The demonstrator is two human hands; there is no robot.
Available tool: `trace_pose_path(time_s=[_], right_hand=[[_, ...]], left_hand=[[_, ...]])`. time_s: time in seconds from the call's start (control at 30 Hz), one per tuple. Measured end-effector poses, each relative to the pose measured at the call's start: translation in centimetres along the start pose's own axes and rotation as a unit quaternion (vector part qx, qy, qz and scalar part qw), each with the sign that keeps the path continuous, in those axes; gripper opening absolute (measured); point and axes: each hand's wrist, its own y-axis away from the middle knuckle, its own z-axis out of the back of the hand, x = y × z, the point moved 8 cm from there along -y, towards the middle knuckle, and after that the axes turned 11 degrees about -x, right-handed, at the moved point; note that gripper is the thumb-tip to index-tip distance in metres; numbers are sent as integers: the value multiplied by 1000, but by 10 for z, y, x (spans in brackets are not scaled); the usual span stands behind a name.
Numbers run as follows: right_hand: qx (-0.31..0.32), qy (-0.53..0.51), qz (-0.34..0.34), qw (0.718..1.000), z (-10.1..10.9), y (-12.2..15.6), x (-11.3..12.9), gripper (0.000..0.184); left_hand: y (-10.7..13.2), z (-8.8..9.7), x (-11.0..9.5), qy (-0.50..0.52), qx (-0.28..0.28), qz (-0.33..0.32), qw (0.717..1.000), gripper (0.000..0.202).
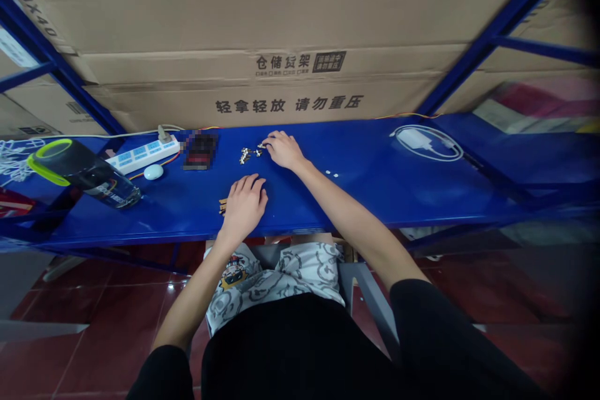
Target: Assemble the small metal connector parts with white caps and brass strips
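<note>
Left hand [246, 205]: palm down on the blue shelf [389, 200], fingers loosely spread, just beside small brown pieces [222, 205]. Right hand [284, 150]: fingers extended, tips at small parts [248, 154]; pinch cannot be confirmed. Beyond, on the shelf: power strip [143, 154], bottle [84, 174], charger [415, 139]. Behind: carton [262, 25].

This is a storeroom, going by the blue steel shelving [365, 194] (cardboard cartons [281, 12] stacked behind) and red tiled floor [103, 319].
</note>
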Motion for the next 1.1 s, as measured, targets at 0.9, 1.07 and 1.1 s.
trace_pose_path(time_s=[0.9,1.07,1.1], right_hand=[[-10,-81,90,993,1,0,11,19],[-15,-79,89,993,5,2,8,15],[-15,-79,90,993,5,2,8,15]], left_hand=[[0,0,-1,-4,3,-2,1000,34],[0,-1,0,-1,-4,-6,1000,34],[0,-1,0,0,-4,-6,1000,34]])
